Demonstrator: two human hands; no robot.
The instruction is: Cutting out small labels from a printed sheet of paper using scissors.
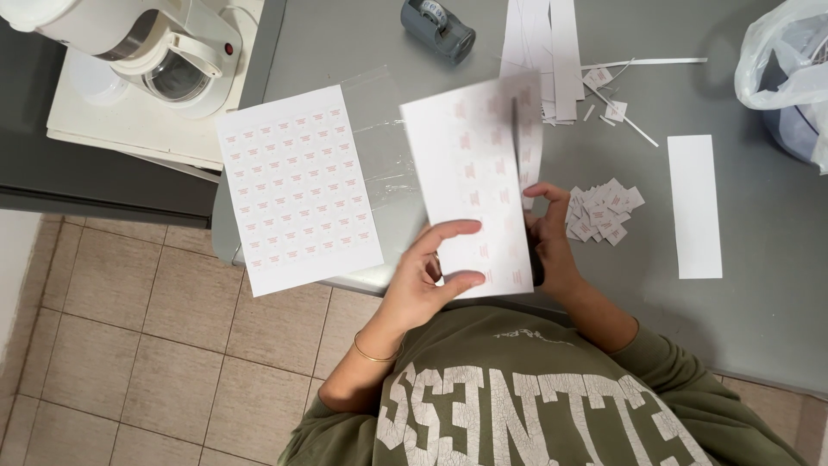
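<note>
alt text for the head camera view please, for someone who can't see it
Seen from above, a person's left hand and right hand hold up a white printed sheet over a grey table. A full sheet of small labels lies to the left, a pile of cut labels and paper strips to the right, a tape dispenser beyond.

White paper label sheet w/ grid of small pink-printed labels point(297, 190) lies flat at the table's near-left edge, its bottom corner hanging over. Second sheet, same pink-on-white labels but partly cut point(474, 185), is held up over the near edge between left hand point(423, 289) and right hand point(548, 237); blurred. Heap of small cut white square labels w/ pink print point(602, 211) just right of the right hand, mid-table. A few loose cut labels point(604, 91) toward the far edge, among white paper strips.
</note>
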